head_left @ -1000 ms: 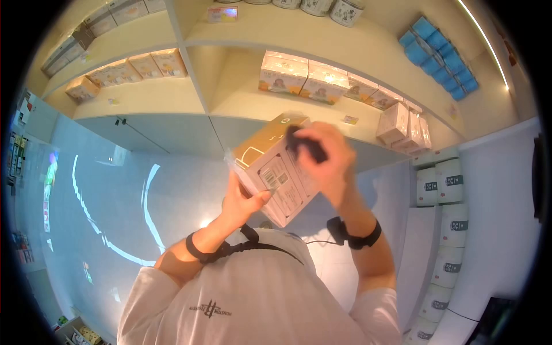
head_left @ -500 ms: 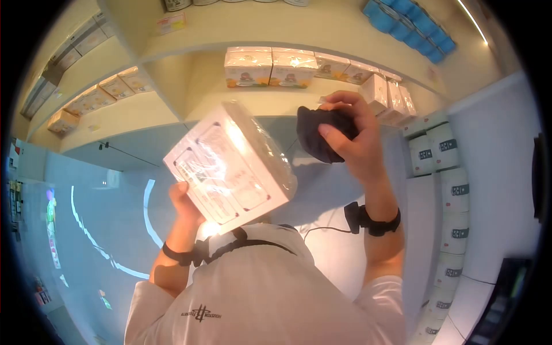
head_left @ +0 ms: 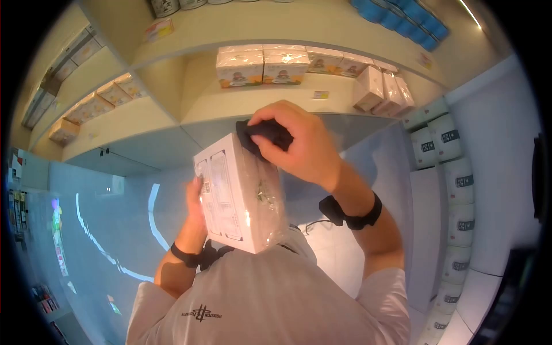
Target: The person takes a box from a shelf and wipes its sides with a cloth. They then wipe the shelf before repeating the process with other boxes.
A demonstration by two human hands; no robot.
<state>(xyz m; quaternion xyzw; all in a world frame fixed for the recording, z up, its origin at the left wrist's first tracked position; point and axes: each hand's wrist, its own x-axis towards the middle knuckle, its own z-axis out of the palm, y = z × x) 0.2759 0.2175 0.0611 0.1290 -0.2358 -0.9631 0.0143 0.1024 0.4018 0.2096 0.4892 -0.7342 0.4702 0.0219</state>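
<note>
One shrink-wrapped box (head_left: 238,198), upright at chest height before the shelf (head_left: 213,112). Grip of left hand (head_left: 194,208) closed round its far side; right hand (head_left: 302,146) clenched on dark cloth (head_left: 265,135) pressed to box top. Risk: slick wrap, one-handed hold; hard rubbing could slip it free

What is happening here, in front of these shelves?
A person holds up a white box wrapped in clear plastic. The left hand grips the box from behind. The right hand presses a dark cloth against the box's upper end. Behind them, the shelves carry rows of packaged goods.
</note>
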